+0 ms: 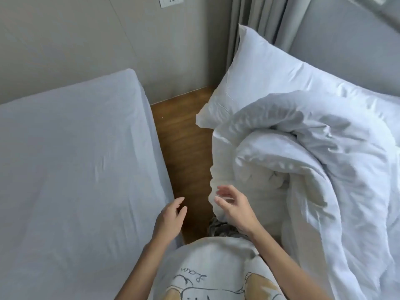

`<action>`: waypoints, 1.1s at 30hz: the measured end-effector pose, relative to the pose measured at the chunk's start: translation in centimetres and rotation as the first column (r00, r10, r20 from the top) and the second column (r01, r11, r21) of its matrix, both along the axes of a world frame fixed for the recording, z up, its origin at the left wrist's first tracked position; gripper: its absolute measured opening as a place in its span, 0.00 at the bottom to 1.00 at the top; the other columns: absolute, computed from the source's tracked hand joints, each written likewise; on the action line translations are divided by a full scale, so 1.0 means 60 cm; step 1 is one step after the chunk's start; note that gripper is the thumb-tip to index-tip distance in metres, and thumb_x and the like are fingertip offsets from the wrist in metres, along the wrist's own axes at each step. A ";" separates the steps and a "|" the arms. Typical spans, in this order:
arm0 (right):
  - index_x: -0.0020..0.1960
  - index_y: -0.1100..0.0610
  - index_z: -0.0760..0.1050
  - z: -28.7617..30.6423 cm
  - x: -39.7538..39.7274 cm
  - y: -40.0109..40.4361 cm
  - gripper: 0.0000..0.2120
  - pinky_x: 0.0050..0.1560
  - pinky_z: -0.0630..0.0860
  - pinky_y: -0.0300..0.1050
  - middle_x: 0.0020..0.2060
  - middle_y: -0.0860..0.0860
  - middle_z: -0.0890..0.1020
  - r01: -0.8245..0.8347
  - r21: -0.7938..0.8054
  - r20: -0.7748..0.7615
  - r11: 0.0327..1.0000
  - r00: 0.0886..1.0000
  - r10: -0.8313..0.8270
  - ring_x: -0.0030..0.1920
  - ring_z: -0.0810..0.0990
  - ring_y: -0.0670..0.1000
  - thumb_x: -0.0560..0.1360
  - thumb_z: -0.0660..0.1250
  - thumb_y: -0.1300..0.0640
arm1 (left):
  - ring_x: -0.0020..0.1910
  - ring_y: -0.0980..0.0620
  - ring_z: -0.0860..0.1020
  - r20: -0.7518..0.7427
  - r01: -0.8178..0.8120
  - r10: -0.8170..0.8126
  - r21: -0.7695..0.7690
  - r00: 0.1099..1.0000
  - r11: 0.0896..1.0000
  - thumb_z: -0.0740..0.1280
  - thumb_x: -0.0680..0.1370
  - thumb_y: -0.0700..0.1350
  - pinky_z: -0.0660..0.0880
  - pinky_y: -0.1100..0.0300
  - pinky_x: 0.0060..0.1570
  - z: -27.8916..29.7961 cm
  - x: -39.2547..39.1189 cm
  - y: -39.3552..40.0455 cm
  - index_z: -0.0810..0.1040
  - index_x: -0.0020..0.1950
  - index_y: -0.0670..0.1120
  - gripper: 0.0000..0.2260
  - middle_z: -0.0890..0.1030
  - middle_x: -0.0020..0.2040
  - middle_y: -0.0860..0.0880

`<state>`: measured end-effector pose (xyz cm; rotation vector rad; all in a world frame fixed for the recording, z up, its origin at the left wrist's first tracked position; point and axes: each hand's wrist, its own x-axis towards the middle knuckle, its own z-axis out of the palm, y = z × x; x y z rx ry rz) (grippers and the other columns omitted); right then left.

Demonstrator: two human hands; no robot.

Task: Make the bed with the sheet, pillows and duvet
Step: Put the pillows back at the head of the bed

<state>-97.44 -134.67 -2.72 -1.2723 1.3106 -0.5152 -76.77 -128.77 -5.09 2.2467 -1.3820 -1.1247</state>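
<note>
A bed on the left carries a smooth pale sheet (71, 152) and nothing else. On the right bed a white pillow (266, 79) lies at the head end, and a crumpled white duvet (307, 169) is heaped against it. My left hand (170, 217) hovers over the gap between the beds, fingers relaxed, holding nothing. My right hand (234, 207) is open with spread fingers just in front of the duvet's near edge; I cannot tell whether it touches the fabric.
A narrow strip of brown wooden floor (184, 139) runs between the two beds to a grey wall (86, 44). A wall socket (171, 0) sits high on it. Grey curtains (259, 16) hang behind the pillow.
</note>
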 end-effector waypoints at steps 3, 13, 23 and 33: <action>0.59 0.49 0.75 0.014 0.051 -0.103 0.13 0.62 0.74 0.47 0.52 0.43 0.81 0.006 -0.020 0.022 1.000 1.000 -0.005 0.56 0.78 0.42 0.75 0.69 0.51 | 0.69 0.53 0.70 0.037 0.047 -0.046 -0.030 0.998 0.998 0.59 0.82 0.50 0.70 0.55 0.67 0.030 0.041 -0.122 0.68 0.73 0.52 0.18 0.72 0.71 0.52; 0.59 0.48 0.75 0.029 0.130 -0.325 0.13 0.61 0.74 0.44 0.53 0.41 0.81 0.222 -0.043 -0.058 0.974 0.973 -0.224 0.56 0.78 0.40 0.76 0.69 0.49 | 0.65 0.56 0.71 -0.019 0.212 -0.212 -0.022 0.977 0.977 0.60 0.82 0.48 0.69 0.60 0.61 0.021 0.164 -0.448 0.71 0.71 0.51 0.16 0.74 0.68 0.53; 0.61 0.50 0.74 0.064 0.244 -0.475 0.14 0.59 0.72 0.37 0.55 0.42 0.79 0.554 -0.163 -0.239 0.817 0.781 -0.577 0.57 0.77 0.41 0.76 0.68 0.49 | 0.68 0.52 0.71 0.040 0.672 -0.671 -0.015 0.740 0.740 0.60 0.81 0.51 0.72 0.55 0.63 0.047 0.294 -0.759 0.71 0.70 0.53 0.17 0.73 0.70 0.53; 0.61 0.50 0.75 0.124 0.197 -0.547 0.14 0.61 0.74 0.47 0.55 0.43 0.80 0.655 -0.294 -0.291 0.696 0.632 -0.718 0.57 0.77 0.42 0.76 0.68 0.49 | 0.67 0.51 0.72 -0.041 0.765 -0.778 -0.158 0.627 0.625 0.61 0.82 0.50 0.69 0.58 0.61 0.081 0.198 -0.898 0.71 0.71 0.50 0.17 0.73 0.69 0.51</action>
